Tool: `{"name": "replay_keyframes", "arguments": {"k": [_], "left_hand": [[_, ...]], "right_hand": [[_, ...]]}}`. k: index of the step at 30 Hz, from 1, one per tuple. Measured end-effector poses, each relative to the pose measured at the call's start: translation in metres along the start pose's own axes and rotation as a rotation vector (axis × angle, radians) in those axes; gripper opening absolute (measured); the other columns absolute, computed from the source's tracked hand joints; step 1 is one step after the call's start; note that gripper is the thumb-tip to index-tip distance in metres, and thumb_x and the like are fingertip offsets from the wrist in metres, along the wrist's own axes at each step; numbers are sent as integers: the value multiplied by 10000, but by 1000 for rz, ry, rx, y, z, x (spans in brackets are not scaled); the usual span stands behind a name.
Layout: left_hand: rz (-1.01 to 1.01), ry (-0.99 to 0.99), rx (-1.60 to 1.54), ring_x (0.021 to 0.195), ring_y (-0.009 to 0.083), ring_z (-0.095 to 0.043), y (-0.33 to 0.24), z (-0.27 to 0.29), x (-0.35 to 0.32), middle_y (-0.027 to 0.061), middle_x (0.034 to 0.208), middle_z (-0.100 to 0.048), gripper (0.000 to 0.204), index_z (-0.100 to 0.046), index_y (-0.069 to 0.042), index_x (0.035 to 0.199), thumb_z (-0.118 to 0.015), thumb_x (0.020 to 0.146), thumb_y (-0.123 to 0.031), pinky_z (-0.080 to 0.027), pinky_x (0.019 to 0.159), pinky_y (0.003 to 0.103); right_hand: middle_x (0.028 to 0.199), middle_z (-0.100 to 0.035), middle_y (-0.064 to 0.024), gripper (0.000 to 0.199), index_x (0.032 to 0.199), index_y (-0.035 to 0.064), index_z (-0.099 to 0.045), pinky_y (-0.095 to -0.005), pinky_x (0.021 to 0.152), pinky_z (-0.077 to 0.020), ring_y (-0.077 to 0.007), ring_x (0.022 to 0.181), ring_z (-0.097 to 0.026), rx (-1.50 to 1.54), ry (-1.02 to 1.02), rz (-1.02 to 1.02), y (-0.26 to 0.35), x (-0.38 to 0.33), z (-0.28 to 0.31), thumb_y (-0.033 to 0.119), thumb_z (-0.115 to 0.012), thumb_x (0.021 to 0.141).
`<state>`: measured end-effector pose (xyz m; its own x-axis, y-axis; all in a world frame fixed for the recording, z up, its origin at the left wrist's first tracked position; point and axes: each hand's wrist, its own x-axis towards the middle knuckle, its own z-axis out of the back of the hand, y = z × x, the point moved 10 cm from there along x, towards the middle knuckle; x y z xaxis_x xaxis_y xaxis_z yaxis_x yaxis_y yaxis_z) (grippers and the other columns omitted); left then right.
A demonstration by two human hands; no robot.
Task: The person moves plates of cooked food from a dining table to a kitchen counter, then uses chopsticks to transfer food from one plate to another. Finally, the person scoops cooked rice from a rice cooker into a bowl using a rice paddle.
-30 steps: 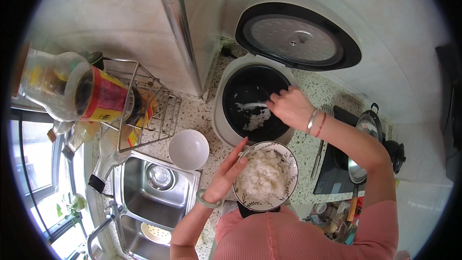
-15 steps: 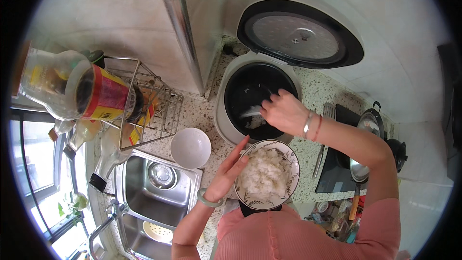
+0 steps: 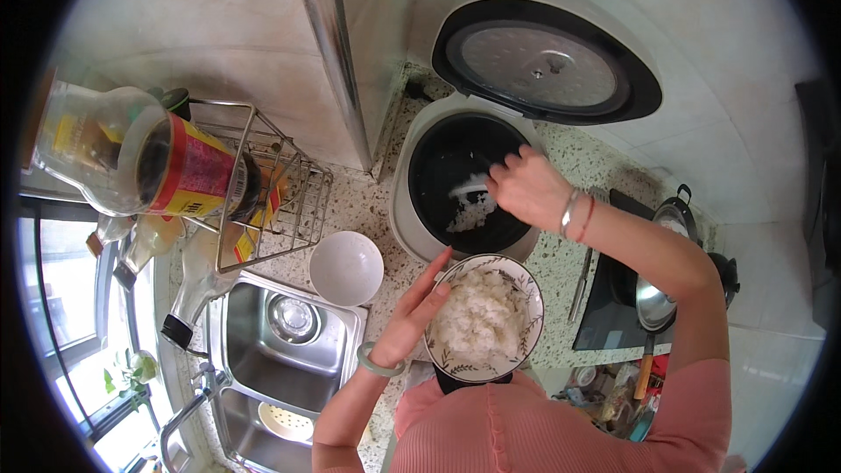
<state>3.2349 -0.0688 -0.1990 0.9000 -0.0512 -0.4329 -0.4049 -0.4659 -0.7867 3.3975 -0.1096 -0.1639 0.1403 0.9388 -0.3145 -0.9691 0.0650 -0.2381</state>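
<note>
A patterned bowl (image 3: 484, 319) heaped with white rice is steadied at its left rim by the left hand (image 3: 419, 307), fingers spread flat against it. The right hand (image 3: 528, 188) is reached into the open rice cooker (image 3: 462, 184), closed around a rice paddle (image 3: 470, 186). An empty white bowl (image 3: 346, 268) sits on the bench (image 3: 350, 206), left.

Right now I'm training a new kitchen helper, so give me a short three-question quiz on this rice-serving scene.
1. True or false: the lid of the white rice cooker stands open.
2. Which hand steadies the patterned bowl of white rice: A left hand, B right hand?
3. Fill in: the empty white round bowl sits beside the steel ____.

Key: 1 true; 2 A; 3 sink.
</note>
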Motion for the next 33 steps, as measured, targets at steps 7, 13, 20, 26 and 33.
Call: {"name": "replay_keyframes", "arguments": {"k": [7, 13, 20, 26, 33], "left_hand": [[-8, 0, 54, 1408, 180, -291, -3, -2, -1, 83, 1535, -331, 588, -306, -68, 1502, -474, 1013, -346, -226, 1143, 314], [4, -10, 3, 1409, 177, -284, 4, 1, -2, 82, 1533, -330, 598, -296, -64, 1505, -485, 1012, -346, -221, 1144, 315], [2, -22, -7, 1408, 178, -289, 6, 4, -2, 87, 1533, -332, 596, -300, -58, 1502, -485, 1012, -342, -221, 1144, 314], [-6, -34, 5, 1392, 176, -316, 6, 4, -3, 81, 1529, -339, 573, -304, -50, 1500, -471, 1015, -308, -241, 1137, 311], [9, -54, 15, 1403, 179, -296, 3, 5, -6, 94, 1540, -315, 595, -288, -32, 1501, -467, 1011, -316, -228, 1142, 318]], "right_hand": [[744, -585, -8, 125, 860, 117, -679, -328, 696, -424, -171, 733, -598, -54, -156, -148, -25, 1, 5, 171, -580, 807], [759, -627, -36, 123, 819, 101, -678, -351, 652, -465, -196, 674, -646, 6, -90, -132, -37, 1, -16, 129, -559, 803], [728, -677, -97, 78, 754, 129, -697, -396, 580, -496, -292, 716, -670, 364, 187, -224, -36, -26, -38, 134, -619, 754], [776, -690, -116, 158, 755, 108, -707, -421, 647, -523, -309, 760, -673, 588, 229, -340, -13, -24, -43, 171, -593, 845], [874, -706, -148, 209, 940, 134, -749, -420, 737, -541, -314, 835, -681, 907, 103, -496, -11, -11, -65, 252, -584, 889]]}}
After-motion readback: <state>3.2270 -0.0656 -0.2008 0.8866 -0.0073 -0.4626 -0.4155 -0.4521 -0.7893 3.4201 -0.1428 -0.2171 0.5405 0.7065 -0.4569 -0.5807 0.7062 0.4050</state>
